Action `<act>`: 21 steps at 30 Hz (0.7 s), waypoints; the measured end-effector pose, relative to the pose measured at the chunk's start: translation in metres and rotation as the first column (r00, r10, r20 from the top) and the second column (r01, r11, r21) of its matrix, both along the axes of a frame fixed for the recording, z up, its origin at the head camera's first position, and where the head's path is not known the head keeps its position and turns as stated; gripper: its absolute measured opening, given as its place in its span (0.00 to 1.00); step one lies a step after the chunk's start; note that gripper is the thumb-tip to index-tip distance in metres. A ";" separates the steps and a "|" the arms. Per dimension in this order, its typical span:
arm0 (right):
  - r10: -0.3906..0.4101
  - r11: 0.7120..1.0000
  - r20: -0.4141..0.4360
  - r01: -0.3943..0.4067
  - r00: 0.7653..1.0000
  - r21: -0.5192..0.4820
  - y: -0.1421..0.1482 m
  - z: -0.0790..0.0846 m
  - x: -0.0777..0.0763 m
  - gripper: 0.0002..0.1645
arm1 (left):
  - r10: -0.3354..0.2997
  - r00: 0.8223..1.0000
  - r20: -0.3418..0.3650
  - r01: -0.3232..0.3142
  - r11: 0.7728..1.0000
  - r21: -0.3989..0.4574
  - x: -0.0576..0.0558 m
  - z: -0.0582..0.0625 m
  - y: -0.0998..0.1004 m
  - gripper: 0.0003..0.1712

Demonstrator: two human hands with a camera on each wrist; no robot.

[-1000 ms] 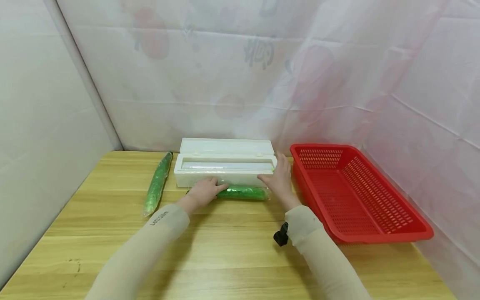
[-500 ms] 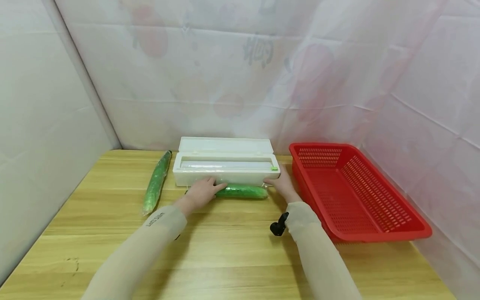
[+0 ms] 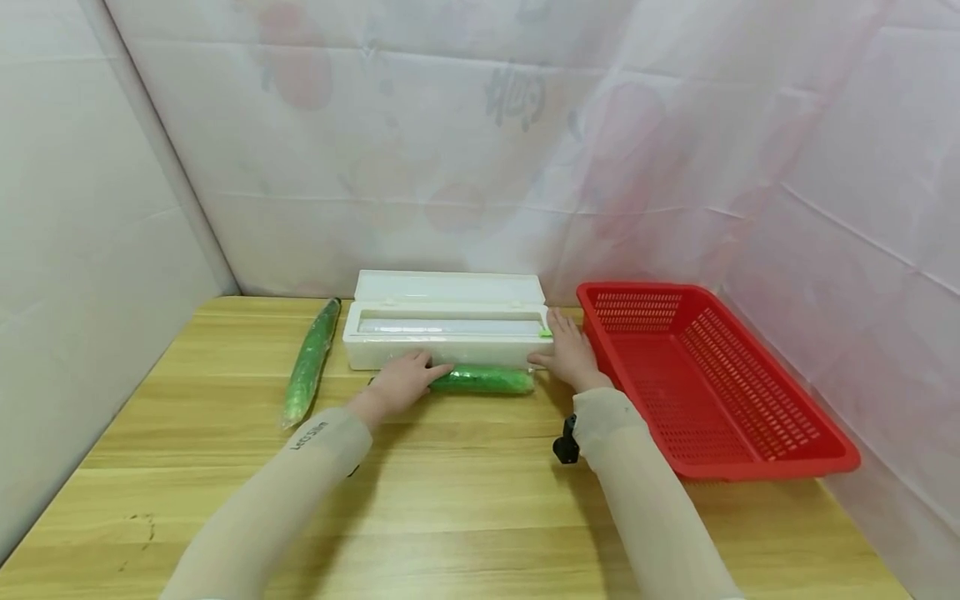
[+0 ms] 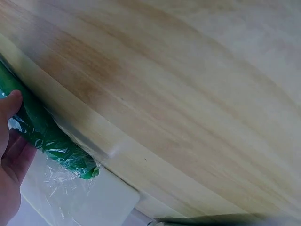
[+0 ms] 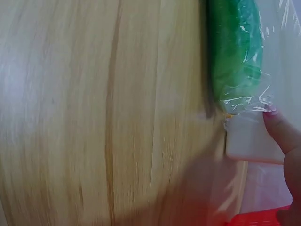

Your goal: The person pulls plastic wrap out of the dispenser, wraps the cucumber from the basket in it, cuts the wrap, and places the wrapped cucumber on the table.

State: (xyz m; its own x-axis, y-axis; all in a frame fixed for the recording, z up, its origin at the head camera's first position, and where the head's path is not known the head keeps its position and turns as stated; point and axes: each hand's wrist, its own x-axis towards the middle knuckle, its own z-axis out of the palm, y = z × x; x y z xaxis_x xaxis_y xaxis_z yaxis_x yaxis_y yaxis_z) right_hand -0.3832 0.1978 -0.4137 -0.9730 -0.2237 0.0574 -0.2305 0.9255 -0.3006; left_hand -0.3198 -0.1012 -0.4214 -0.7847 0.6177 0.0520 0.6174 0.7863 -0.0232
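Observation:
A cucumber (image 3: pixel 483 380) in clear cling film lies along the front of a white cling film dispenser box (image 3: pixel 480 354). My left hand (image 3: pixel 402 383) grips its left part, thumb over the top, fingers on the box side; film bunches at the cucumber's end (image 4: pixel 82 165) in the left wrist view. At the box's right end is my right hand (image 3: pixel 573 354), fingers extended up the end beside a green slide cutter (image 3: pixel 545 333). Its thumb (image 5: pixel 277 125) is at the box front, right by the film past the cucumber's tip. The box's lid (image 3: pixel 450 288) stands raised, a roll (image 3: pixel 450 326) inside.
Another film-wrapped cucumber (image 3: pixel 311 362) lies slantwise left of the box. A red perforated basket (image 3: pixel 757 471) stands close to the right forearm. Behind the wooden table (image 3: pixel 450 500) hangs a pale printed curtain (image 3: pixel 465 167).
My right hand went from above the box's right end to lower beside it, then its fingers came up along the end again. The left hand keeps its grip on the cucumber.

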 end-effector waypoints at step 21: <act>-0.038 0.999 -0.056 0.037 0.998 -0.012 -0.006 -0.005 0.000 0.52 | -0.178 0.979 -0.102 0.182 0.983 0.029 -0.014 0.009 0.002 0.30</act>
